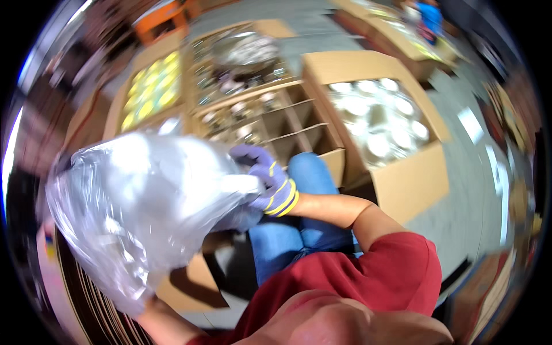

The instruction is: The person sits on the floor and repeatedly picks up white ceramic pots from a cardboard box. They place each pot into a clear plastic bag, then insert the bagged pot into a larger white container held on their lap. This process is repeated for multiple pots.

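A large clear plastic bag (151, 185), filled with blurred pale things, spans the left of the view. My right hand (269, 183), in a purple knitted glove with yellow stripes at the cuff, grips the bag's gathered end. My left hand (129, 280) lies behind or inside the plastic at the bag's lower edge; its fingers are hard to make out. Beyond the bag is a divided cardboard box (334, 159), with glass jars or bottles (241, 112) in some cells and other cells bare. Another open carton (409, 185) at the right holds a plastic-wrapped pack of shiny round-topped items (379, 116).
A carton of yellow-topped items (151, 86) stands back left, beside a box bearing another wrapped pack (246, 47). Stacked flat cardboard (90, 293) is at lower left. An orange stand (159, 19) is farther back. A person in blue (429, 19) is at the far right.
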The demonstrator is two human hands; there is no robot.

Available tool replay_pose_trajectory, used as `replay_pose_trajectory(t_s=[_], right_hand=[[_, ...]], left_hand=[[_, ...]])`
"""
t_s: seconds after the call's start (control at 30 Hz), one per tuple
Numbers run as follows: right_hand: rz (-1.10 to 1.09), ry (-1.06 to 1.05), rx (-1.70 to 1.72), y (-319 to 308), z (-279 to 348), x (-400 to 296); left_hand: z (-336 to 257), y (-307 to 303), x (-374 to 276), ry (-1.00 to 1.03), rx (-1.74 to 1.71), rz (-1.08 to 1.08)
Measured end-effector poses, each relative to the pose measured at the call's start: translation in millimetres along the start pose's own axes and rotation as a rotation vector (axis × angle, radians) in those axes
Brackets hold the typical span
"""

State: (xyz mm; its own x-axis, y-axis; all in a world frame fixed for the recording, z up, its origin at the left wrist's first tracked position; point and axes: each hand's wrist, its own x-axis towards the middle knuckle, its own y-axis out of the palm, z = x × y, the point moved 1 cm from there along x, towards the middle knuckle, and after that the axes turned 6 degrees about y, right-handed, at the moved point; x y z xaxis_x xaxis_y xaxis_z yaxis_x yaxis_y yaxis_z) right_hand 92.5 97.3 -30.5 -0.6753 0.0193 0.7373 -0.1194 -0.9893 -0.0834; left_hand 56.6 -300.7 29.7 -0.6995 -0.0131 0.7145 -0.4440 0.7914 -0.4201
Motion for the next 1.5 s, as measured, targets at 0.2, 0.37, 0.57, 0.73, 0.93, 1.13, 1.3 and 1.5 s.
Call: replay_pose_trajectory(t_s=[0.2, 0.37, 0.57, 0.73, 0.93, 1.13, 1.3, 1.5], right_hand=[[-0.094, 0.161, -0.011, -64.3, 21.0, -51.4], [0.072, 0.330, -0.164, -75.7, -6.8, -164.9], [-0.260, 0.417, 0.195, -205.4, 4.1, -60.3], [0.291, 0.049, -0.349, -247.5, 68.5, 50.1], [0.176, -0.101, -0.558, -235.3, 94.2, 24.9], [0.083, -0.609, -0.628, -166.6, 106.5, -106.2], [0.544, -0.399, -0.772, -119.5, 41.3, -194.4], [0.382, -0.223, -0.784, -108.5, 3.1, -102.6]], left_hand=[[-37.8, 145.3, -45.2, -0.045, -0.325, 0.298], [-59.7, 222.3, -105.6, -0.041, -0.529, 0.503], [-53.6, 257.1, -148.9, -0.053, -0.559, 0.694], [-23.1, 277.5, -188.3, 0.302, -0.475, 0.348], [-42.8, 277.2, -169.9, -0.210, -0.660, 0.500], [-48.8, 318.6, -60.7, -0.582, -1.197, 0.566], [-50.5, 363.3, 2.4, -0.808, -1.692, 0.706], [-35.4, 365.2, 0.4, -0.932, -1.703, 0.707]])
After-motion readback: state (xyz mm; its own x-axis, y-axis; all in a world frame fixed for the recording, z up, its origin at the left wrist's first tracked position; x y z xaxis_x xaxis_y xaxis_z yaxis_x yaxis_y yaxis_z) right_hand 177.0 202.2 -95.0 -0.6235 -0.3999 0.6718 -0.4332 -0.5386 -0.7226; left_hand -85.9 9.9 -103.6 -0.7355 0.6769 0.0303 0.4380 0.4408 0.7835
